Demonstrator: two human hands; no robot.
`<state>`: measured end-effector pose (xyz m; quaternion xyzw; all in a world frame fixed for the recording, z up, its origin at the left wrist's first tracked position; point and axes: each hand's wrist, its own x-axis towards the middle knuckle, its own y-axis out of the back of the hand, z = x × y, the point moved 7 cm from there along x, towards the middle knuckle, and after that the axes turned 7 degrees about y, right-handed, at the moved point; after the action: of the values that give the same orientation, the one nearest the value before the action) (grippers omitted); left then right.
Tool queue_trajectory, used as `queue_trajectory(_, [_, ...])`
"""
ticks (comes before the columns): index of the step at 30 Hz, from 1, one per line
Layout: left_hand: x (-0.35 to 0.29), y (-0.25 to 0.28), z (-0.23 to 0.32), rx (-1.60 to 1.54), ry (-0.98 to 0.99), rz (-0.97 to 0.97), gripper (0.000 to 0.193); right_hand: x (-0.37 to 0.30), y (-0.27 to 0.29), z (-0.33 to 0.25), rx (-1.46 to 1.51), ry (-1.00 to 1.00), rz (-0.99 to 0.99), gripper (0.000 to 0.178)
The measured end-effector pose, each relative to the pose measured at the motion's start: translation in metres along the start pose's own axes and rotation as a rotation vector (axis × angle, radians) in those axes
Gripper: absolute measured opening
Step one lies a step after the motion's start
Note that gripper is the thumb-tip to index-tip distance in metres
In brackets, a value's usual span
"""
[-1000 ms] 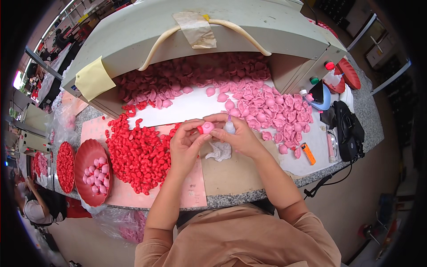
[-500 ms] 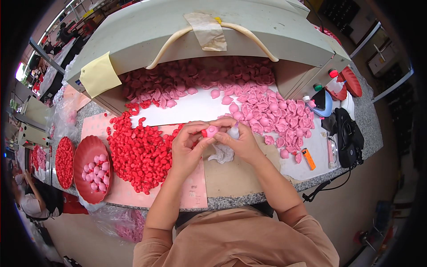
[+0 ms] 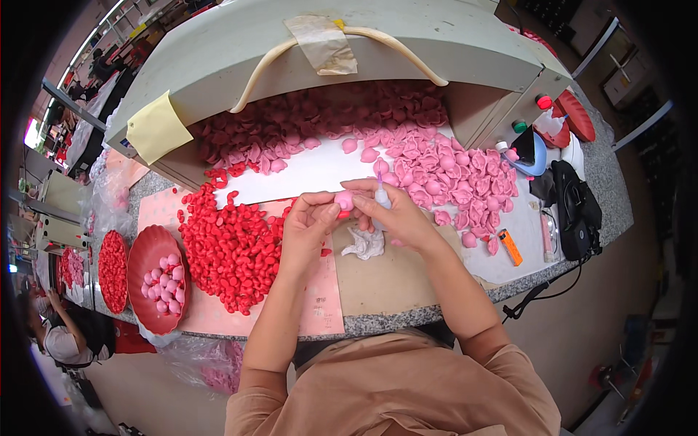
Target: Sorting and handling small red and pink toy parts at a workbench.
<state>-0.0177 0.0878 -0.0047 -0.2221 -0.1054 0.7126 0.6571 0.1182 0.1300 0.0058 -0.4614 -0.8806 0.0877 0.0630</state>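
Observation:
My left hand (image 3: 309, 221) pinches a small pink petal-like piece (image 3: 343, 200) above the table. Touching that piece from the right, my right hand (image 3: 392, 211) grips a small white applicator tube (image 3: 380, 195), tip up. A crumpled white cloth (image 3: 366, 243) lies just below both hands. A heap of red pieces (image 3: 233, 243) spreads left of my left hand. Pink pieces (image 3: 451, 171) are scattered to the right and back under the grey hood (image 3: 407, 43).
A red dish (image 3: 149, 251) holding pink pieces and another dish of red pieces (image 3: 113, 270) stand at the left edge. An orange lighter (image 3: 510, 247), a black bag (image 3: 574, 211) and a cable sit at the right. Another person (image 3: 69, 338) works lower left.
Both hands stay together on the pink piece and have shifted only slightly. The view has moved a little.

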Motion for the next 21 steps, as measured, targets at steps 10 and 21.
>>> queue_trajectory(10, [0.001,-0.004,0.002,-0.008,0.06,-0.085,0.022,-0.001,-0.005,-0.004,-0.021,-0.013,-0.035,0.034])
queue_trajectory(21, [-0.001,-0.002,0.004,0.016,0.057,-0.113,0.016,-0.001,-0.007,0.003,0.082,-0.06,-0.049,0.034])
